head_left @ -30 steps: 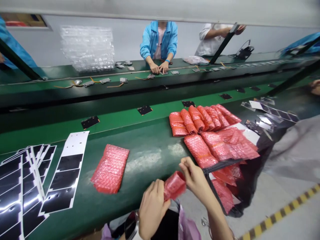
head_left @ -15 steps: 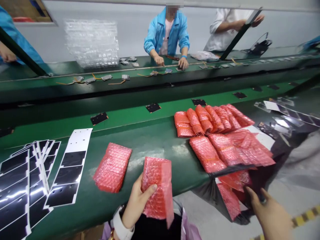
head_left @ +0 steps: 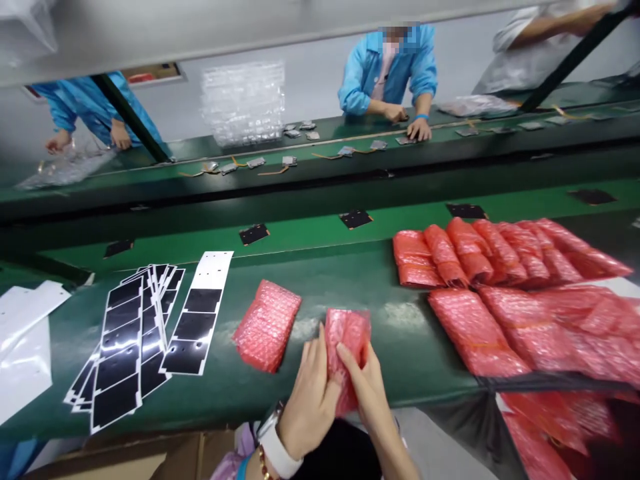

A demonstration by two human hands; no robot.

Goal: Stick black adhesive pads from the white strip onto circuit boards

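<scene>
At the lower centre of the frame, we see the left hand [head_left: 311,395] and right hand [head_left: 369,385] grasping a red pouch [head_left: 345,328]; loosened thumbs, we judge, could let it unfold or slip.

red bubble-wrap pouch [head_left: 345,328] | translucent, glossy, creased | long side pointing away from wearer | held between left hand [head_left: 311,400] and right hand [head_left: 369,390], over green workbench [head_left: 407,370]

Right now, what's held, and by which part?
A red bubble-wrap pouch, held by both sides: left hand on its left, right hand on its right.
</scene>
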